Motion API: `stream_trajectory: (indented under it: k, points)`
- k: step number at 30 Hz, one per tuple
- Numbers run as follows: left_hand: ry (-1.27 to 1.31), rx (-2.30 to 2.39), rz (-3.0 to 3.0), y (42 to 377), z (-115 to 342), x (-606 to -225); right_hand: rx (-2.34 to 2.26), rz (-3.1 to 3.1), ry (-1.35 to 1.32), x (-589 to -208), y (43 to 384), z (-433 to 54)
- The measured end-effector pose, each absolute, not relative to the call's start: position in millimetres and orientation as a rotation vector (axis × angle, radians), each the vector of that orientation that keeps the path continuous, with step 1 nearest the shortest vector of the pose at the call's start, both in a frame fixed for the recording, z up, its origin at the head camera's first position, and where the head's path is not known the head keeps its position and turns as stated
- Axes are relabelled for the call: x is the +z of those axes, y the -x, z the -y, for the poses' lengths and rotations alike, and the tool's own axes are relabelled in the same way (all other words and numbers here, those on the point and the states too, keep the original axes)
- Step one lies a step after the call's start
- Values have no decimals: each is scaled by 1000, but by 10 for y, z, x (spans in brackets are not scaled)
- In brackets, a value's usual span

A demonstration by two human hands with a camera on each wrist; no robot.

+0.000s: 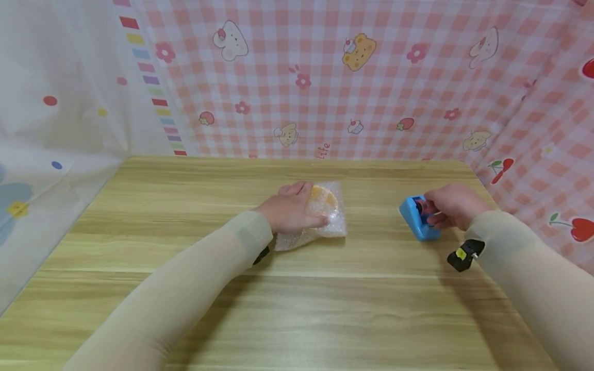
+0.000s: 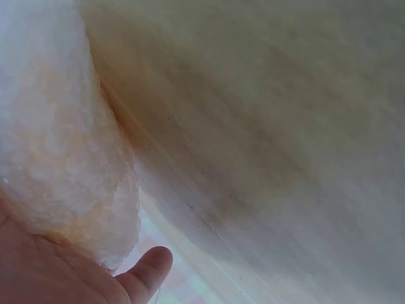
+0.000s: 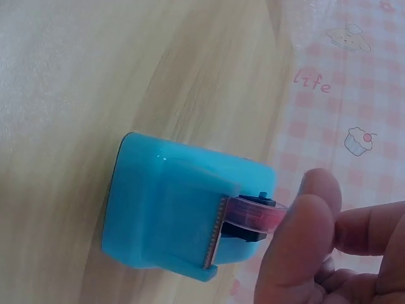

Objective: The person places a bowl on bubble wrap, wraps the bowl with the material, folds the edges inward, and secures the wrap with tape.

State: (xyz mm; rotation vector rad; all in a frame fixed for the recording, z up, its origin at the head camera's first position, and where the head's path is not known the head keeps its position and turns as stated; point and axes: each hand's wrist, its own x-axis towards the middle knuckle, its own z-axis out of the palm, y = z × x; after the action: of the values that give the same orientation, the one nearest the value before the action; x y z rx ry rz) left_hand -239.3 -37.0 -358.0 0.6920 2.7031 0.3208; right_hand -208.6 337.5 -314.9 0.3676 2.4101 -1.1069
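A flat bubble-wrapped package [image 1: 335, 206] with something yellow-orange inside lies on the table. My left hand [image 1: 293, 208] rests on its left part, the thumb stretched across the top. In the left wrist view, the bubble wrap [image 2: 69, 139] fills the left side above the palm, and one finger extends straight past its edge. To the right stands a blue tape dispenser [image 1: 410, 216]. My right hand [image 1: 457, 206] is at its roll, and thumb and fingertips pinch the pinkish clear tape [image 3: 256, 215]. The fingertips partly hide the roll. A toothed cutter [image 3: 215, 234] shows on the dispenser's front.
The wood-grain table [image 1: 325, 309] meets a pink checked curtain [image 1: 320, 108] at the back. A whitish curtain [image 1: 51, 134] hangs along the left, and a cherry-print one [image 1: 557, 180] along the right. A black wrist camera [image 1: 461, 256] juts from the right sleeve.
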Motion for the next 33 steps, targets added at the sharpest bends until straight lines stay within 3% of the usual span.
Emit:
stream_trajectory:
  k: [33]
  points:
    - [-684, 323, -2696, 2401, 360, -3576, -1045, -2460, -334, -3137, 2123, -3386]
